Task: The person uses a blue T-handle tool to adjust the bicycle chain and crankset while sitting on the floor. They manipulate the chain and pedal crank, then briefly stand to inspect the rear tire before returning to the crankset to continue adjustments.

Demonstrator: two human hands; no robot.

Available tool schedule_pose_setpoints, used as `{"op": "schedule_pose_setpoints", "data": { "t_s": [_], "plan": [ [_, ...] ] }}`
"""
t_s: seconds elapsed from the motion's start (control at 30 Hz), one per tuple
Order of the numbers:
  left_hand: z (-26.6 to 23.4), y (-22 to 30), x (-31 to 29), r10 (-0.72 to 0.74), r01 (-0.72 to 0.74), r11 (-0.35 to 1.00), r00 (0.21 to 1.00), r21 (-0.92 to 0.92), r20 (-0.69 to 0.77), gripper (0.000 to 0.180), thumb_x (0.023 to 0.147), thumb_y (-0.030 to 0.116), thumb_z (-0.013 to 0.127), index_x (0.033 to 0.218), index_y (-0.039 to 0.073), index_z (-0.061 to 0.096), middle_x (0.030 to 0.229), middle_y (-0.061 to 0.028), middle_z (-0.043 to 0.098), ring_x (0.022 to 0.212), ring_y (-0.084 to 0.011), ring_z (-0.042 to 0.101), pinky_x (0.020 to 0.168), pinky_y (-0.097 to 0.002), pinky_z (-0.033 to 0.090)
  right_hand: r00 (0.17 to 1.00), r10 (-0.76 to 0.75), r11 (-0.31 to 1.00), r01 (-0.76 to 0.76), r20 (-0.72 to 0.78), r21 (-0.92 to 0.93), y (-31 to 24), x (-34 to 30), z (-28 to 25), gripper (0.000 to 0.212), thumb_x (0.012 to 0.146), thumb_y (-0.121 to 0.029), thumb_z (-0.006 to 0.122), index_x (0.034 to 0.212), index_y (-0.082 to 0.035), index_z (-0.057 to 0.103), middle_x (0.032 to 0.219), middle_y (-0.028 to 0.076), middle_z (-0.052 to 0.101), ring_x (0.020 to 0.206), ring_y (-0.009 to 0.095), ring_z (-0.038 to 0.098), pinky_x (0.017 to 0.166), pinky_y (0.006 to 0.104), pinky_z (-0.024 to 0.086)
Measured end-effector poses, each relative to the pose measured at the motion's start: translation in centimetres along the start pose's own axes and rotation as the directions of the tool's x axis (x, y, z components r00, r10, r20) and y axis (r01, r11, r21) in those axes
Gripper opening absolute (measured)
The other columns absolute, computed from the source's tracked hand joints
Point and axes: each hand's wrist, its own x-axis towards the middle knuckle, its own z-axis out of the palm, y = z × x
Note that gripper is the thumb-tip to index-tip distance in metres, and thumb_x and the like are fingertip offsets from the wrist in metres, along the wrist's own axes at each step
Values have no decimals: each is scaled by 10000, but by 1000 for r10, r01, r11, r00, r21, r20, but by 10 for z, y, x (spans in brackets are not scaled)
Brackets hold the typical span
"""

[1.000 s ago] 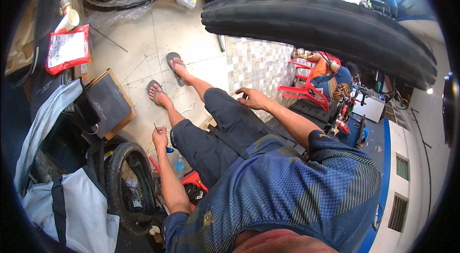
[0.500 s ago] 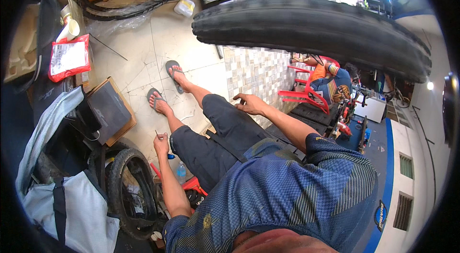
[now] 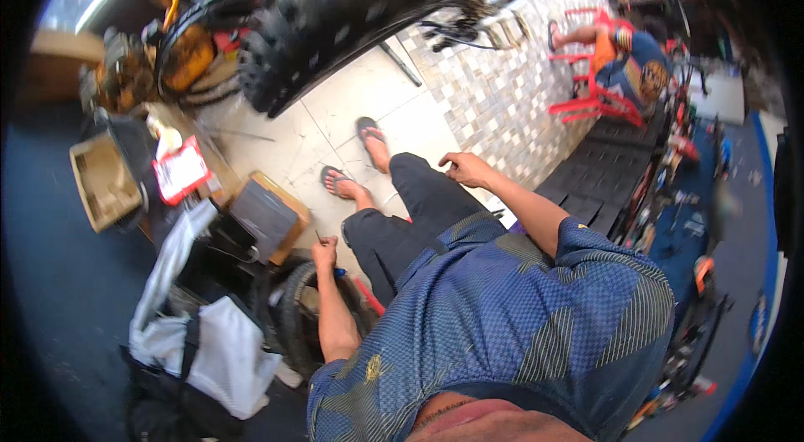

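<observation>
Tool (image 3: 318, 236) in left of two hands (image 3: 324, 254), mostly hidden

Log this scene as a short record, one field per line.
Left hand: gripping a thin tool
Right hand: near the right knee, nothing visible in it
Top: black knobby tyre
Left side: dark box, red-and-white package
Right side: another person, red chair
Feet: dark sandals, pale tiles
</observation>
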Motion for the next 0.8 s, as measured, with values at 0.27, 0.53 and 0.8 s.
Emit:
{"op": "schedule_pose_setpoints", "data": {
  "t_s": [0.27,0.53,0.8],
  "plan": [
    [-33,129,-2,184,-381,768,901,515,393,269,756,189,821,826,-44,705,782,-182,709,714,-263,670,701,-375,521,896,376,922,-336,-235,195,114,-101,51,334,929,-401,592,982,-96,717,958,166,717,959,370,669,817,474,515],
    [115,308,-30,181,-682,457,700,571,691,478,822,418,758,655,-26,698,594,-153,651,578,-240,619,615,-390,492,704,704,543,-453,-89,707,207,-187,161,538,915,-566,562,781,-67,711,848,173,700,870,361,681,758,509,508],
    [364,408,-111,140,-863,279,471,422,871,496,870,442,721,765,-38,659,633,-97,606,609,-173,538,606,-359,451,508,861,102,-136,-19,985,291,-194,260,248,878,-248,617,1074,-120,700,1100,168,705,1024,350,670,854,461,523]
  ]
}}
